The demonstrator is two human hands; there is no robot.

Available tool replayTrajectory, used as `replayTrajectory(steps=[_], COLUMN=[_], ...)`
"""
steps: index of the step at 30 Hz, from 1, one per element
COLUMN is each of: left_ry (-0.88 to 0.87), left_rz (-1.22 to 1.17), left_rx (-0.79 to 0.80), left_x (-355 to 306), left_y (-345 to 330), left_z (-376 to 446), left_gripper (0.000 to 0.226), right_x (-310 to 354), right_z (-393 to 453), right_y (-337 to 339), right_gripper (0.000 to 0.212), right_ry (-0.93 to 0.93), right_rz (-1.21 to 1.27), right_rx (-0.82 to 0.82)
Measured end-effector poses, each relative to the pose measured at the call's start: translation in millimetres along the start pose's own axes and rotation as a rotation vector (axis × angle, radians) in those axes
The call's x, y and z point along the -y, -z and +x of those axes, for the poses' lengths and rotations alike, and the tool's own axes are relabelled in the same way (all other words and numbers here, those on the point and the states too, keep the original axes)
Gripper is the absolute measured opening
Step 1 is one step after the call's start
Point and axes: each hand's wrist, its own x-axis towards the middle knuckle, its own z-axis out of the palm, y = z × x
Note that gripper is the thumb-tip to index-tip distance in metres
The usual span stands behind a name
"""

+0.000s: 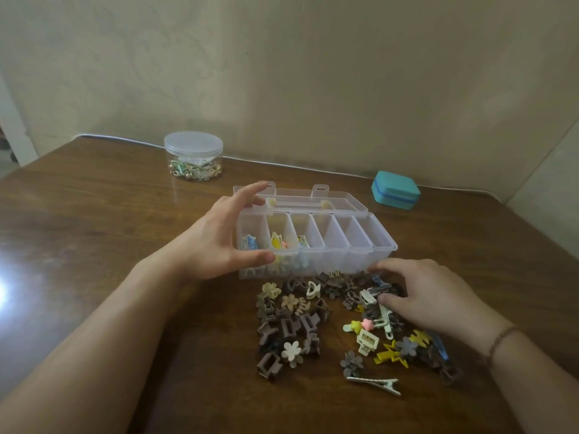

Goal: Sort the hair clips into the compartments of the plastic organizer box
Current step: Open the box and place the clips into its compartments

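A clear plastic organizer box [363, 249] stands open on the wooden table, its lid [313, 197] tipped back. Its three leftmost compartments hold colourful clips; the others look bare. My left hand [219, 236] grips the box's left end, thumb on the front wall and fingers over the back rim. In front of the box lies a loose pile of hair clips [291, 324], brown, beige, yellow and white. My right hand [429, 292] rests palm down on the right part of the pile, fingers spread over the clips; I cannot tell whether it holds one. A metal clip [374, 383] lies nearest me.
A round clear jar [193, 156] with a lid, holding small trinkets, stands at the back left. A teal case [395, 190] sits at the back right by the wall. A white cable [282, 164] runs along the table's far edge.
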Motion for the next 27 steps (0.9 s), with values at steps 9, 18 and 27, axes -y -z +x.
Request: replayTrajectory(steps=[9,18,27], left_ry=[0.001,-0.016,-0.032], left_rz=[0.007,0.01,-0.025], left_rx=[0.004,-0.002,-0.019], left_x=[1,4,2], left_y=[0,-1,-3], left_z=[0,1,0], left_gripper=[0.101,0.101,0.107], right_x=[1,-1,86], right_z=[-5,-10,12], right_y=[-10,2,38], right_gripper=[0.018,0.025,0.015], right_ry=[0.054,0.091,0.354], right_rz=[-0.09,0.024,0.534], right_rx=[-0.159,-0.15,-0.316])
